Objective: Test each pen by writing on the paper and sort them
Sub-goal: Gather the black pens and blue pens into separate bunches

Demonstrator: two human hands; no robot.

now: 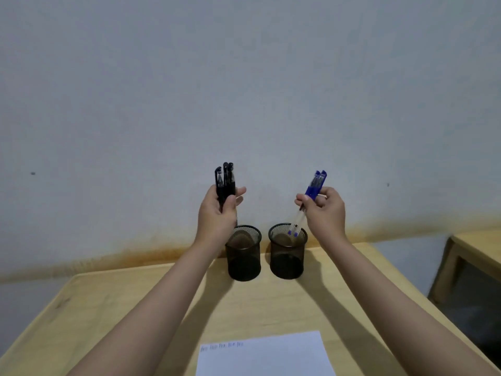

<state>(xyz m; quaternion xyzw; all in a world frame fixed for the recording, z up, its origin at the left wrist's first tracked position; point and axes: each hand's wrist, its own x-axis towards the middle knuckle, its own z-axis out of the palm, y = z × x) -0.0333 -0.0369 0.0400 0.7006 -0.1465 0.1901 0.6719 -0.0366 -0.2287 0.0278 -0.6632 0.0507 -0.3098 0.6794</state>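
Holding black pens [225, 183] in my left hand [217, 213], blue pens [311, 196] pinched mid-barrel in my right hand [324, 210], over the mesh cups [288, 256] near the table's [108, 308] far edge; light, stiff, slippery bundles.

In front of me a plain pale grey-blue painted wall [244, 77] fills most of the view, with a small dark speck on it at the left and another at the right. A rusty orange-brown stain band [108, 260] runs along its foot. I sit at a light wooden table [89, 308], and a second light wooden table [471, 248] stands near on my right.
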